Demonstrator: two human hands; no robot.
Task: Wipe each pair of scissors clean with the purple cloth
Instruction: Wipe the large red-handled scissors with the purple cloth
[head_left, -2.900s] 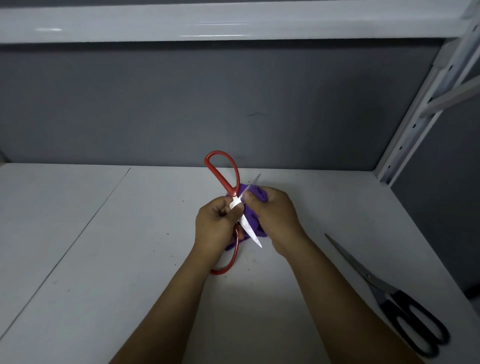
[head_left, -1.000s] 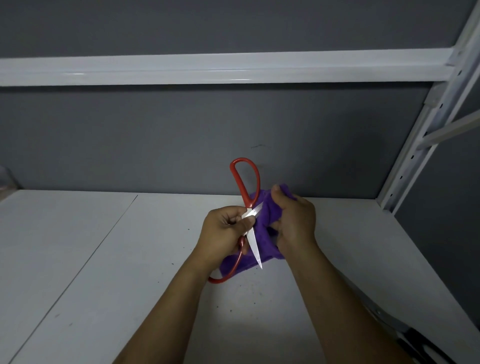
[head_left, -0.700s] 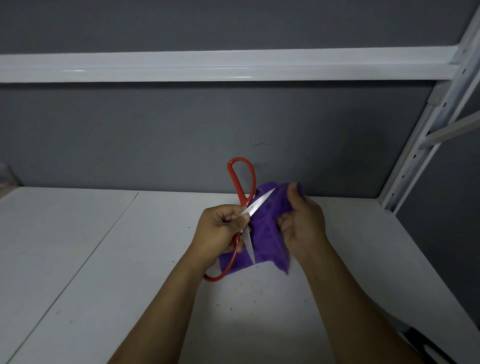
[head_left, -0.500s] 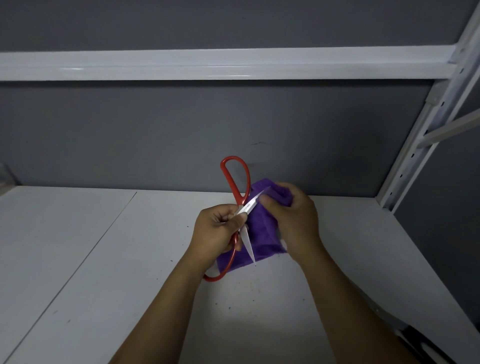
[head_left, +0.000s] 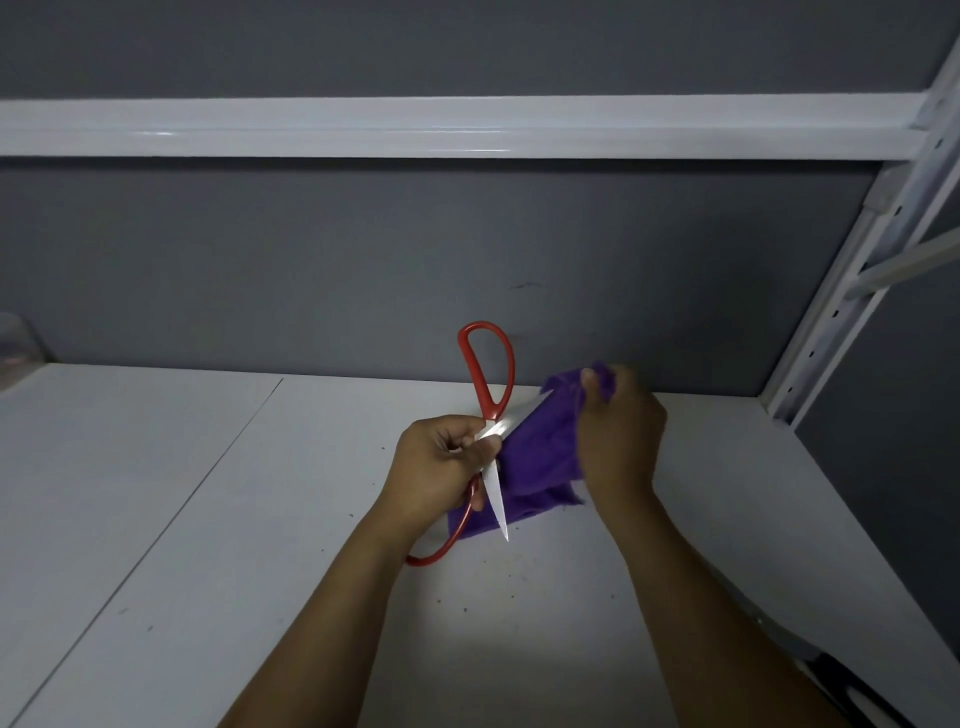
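fuzzy cloth (head_left: 537, 457), shiny metal blades (head_left: 497, 496)

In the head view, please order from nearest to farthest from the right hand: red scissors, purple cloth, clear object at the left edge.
1. purple cloth: gripped by the right hand itself.
2. red scissors: just to its left, in the left hand.
3. clear object: far left edge, at the wall.
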